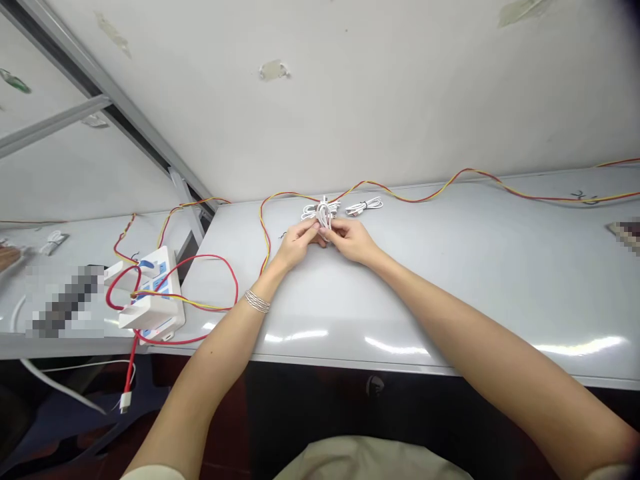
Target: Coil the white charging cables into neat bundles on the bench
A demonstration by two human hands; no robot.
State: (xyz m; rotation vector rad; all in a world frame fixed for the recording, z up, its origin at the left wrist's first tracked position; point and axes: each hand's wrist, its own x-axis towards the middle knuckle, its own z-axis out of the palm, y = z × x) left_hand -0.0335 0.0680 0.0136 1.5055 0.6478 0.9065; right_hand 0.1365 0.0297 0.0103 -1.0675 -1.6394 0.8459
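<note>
Both of my hands meet over the back middle of the grey table, pinching one coiled white cable [325, 215] between them. My left hand [298, 243] grips it from the left, thumb and fingers pressed together. From the right, my right hand [353, 240] has its thumb and fingers closed on the lower part of the same coil. Just behind the held coil lie more white cables [309, 211], partly hidden by it. A separate bundled white cable [365, 206] rests a little to the right, apart from my hands.
A white power strip [173, 280] with plugged-in adapters and red cords stands on the left. Red and yellow twisted wires [430, 199] run along the wall. Another white cable bundle [53, 242] and part of another person's hand [9, 256] are at far left. The table [480, 267] extends right.
</note>
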